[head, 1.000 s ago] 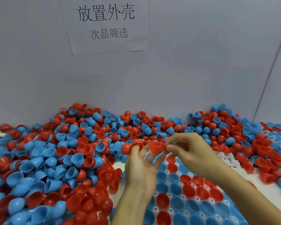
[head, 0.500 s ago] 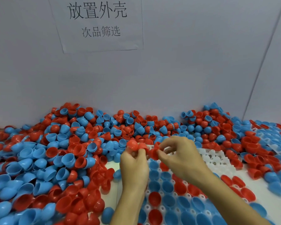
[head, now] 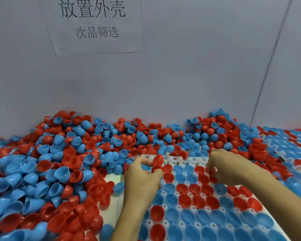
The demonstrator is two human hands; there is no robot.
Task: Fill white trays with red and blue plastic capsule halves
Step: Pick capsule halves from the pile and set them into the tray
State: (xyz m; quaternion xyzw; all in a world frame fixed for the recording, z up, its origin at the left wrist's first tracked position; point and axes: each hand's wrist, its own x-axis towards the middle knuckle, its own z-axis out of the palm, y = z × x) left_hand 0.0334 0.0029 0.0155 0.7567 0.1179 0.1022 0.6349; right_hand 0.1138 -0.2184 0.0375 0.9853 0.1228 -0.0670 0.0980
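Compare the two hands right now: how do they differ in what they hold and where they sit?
The left hand holds red capsule halves raised at its fingertips, over the white tray's near-left part. The right hand reaches down to the tray's far rows, fingers curled at a red half, partly hidden and blurred. Both hover over the same tray.

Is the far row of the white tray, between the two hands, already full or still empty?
Mostly empty. Bare white sockets show along the far row of the white tray, while the rows nearer the camera hold red and blue halves.
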